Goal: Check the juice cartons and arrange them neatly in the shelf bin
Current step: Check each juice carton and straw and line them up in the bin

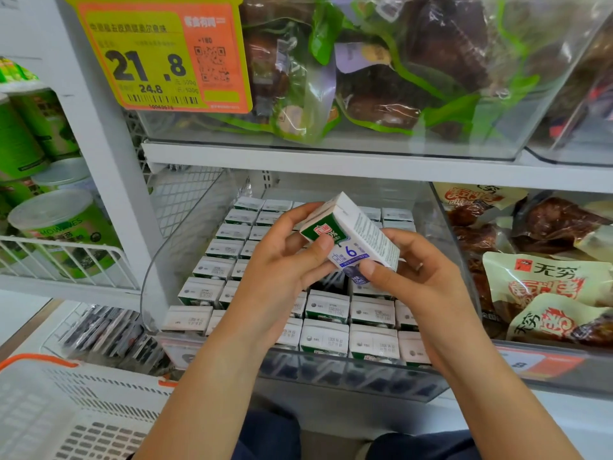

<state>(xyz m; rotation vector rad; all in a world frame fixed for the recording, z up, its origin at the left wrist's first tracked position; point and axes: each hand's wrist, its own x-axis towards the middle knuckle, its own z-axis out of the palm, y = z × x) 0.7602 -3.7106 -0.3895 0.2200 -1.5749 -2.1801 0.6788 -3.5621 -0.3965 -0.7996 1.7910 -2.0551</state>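
Note:
A small white and green juice carton (356,232) is held tilted above the clear shelf bin (172,257). My left hand (282,270) grips its left end, thumb on the green face. My right hand (411,277) pinches its lower right corner from below. A large blue 6 shows on the carton's front. Under both hands the bin holds several rows of the same cartons (328,307), standing upright with white printed tops facing up. My forearms hide part of the middle rows.
Bagged meat snacks (544,283) fill the bin to the right. A clear bin of green-edged packets (365,78) sits on the shelf above, with a yellow price tag (159,58). Green cans (56,227) stand at left. A white basket with orange handle (76,410) is at lower left.

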